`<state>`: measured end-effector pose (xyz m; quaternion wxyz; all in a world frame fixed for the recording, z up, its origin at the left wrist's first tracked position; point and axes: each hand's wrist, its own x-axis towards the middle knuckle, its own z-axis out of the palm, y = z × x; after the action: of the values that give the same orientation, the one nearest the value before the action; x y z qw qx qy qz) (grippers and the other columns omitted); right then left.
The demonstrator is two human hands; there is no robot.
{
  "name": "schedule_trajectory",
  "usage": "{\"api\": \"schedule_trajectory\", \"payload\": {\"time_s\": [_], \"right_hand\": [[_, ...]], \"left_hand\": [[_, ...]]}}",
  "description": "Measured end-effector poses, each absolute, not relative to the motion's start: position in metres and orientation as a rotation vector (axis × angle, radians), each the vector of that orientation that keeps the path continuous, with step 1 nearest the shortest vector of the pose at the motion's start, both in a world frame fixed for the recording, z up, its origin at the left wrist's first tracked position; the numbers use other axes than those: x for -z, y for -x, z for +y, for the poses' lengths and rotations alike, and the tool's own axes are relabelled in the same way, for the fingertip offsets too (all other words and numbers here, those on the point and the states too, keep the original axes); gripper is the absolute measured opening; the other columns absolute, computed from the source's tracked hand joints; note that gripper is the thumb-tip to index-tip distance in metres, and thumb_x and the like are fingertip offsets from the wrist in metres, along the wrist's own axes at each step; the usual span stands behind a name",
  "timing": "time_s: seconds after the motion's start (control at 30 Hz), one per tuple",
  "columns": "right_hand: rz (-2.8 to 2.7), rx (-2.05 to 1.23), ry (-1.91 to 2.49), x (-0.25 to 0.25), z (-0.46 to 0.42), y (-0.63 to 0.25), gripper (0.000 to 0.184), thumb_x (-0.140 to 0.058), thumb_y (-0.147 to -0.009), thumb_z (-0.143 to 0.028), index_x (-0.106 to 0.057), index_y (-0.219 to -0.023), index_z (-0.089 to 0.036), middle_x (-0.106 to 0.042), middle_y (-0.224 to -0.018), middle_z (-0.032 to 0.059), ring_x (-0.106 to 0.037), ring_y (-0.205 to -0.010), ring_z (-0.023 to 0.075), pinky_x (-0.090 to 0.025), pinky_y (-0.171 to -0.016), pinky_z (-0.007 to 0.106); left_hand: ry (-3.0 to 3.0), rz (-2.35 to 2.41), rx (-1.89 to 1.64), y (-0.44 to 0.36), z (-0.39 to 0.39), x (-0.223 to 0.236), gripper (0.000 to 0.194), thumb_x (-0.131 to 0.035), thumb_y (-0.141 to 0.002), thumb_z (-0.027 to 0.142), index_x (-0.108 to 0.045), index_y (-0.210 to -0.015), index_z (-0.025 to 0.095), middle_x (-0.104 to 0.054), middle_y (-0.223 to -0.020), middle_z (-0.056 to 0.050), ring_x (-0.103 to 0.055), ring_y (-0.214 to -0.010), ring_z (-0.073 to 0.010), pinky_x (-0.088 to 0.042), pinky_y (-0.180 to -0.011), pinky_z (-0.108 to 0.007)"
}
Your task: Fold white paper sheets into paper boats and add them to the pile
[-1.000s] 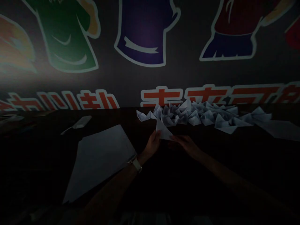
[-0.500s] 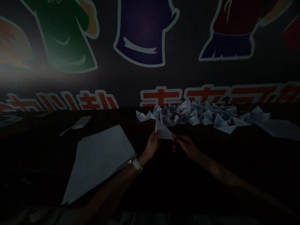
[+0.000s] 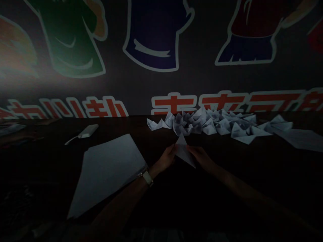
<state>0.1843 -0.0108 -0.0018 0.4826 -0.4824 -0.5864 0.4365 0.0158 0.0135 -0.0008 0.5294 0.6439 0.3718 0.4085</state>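
Folding appears to be in hand: a paper triangle (image 3: 183, 153) is pinched by the fingers of the left hand (image 3: 166, 158) and right hand (image 3: 200, 158), held above the table (image 3: 121, 126) near paper boats (image 3: 202, 122), and another fold seems called for.

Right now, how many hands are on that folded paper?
2. The left hand holds the folded paper at its left edge, and the right hand holds it at its right edge. No other hands show.

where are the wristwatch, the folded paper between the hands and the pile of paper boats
wristwatch (image 3: 147, 178): head view, point on its pale strap
folded paper (image 3: 183, 153): head view, point on the middle of the triangular fold
pile of paper boats (image 3: 199, 122): head view, point on a boat mid-pile
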Motion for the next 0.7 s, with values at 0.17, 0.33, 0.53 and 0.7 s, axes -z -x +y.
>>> {"api": "schedule_trajectory", "payload": {"time_s": [0.17,0.33,0.53,0.7], "right_hand": [[-1.461,-0.842,1.215,-0.002,-0.009,-0.188,0.036,-0.057,-0.069,-0.052,-0.064,-0.056,-0.019,-0.059,-0.055,-0.0004,-0.054,-0.06,0.0188,-0.038,-0.052,0.026],[-1.561,-0.609,1.229,-0.008,-0.011,-0.192,0.043,-0.053,-0.074,-0.05,-0.053,-0.047,-0.017,-0.044,-0.045,-0.0028,-0.043,-0.048,0.0123,-0.028,-0.046,0.024],[-1.696,-0.472,1.128,-0.013,-0.018,-0.186,0.029,-0.051,-0.08,-0.044,-0.066,-0.074,-0.02,-0.063,-0.07,0.0022,-0.058,-0.068,0.0199,-0.042,-0.065,0.027],[-1.761,-0.643,0.974,-0.013,-0.021,-0.182,0.037,-0.054,-0.081,-0.036,-0.056,-0.115,-0.024,-0.061,-0.113,0.0051,-0.052,-0.11,0.0233,-0.037,-0.095,0.036]], "left_hand": [[-1.653,0.867,-1.01,-0.017,0.015,0.006,0.04,-0.041,-0.083,0.052,-0.054,-0.079,0.014,-0.046,-0.056,0.004,-0.04,-0.045,-0.0068,-0.032,-0.042,-0.019],[-1.748,0.848,-1.13,-0.016,0.02,0.005,0.028,-0.047,-0.083,0.041,-0.056,-0.087,0.015,-0.058,-0.075,-0.002,-0.054,-0.067,-0.0116,-0.044,-0.059,-0.021],[-1.809,0.815,-1.188,-0.018,0.016,0.004,0.036,-0.051,-0.08,0.024,-0.052,-0.116,0.017,-0.057,-0.115,-0.009,-0.051,-0.106,-0.0207,-0.039,-0.093,-0.035],[-1.618,0.62,-0.999,-0.018,0.006,-0.006,0.04,-0.045,-0.085,0.039,-0.053,-0.118,0.017,-0.055,-0.121,-0.009,-0.047,-0.114,-0.0232,-0.037,-0.096,-0.038]]}}
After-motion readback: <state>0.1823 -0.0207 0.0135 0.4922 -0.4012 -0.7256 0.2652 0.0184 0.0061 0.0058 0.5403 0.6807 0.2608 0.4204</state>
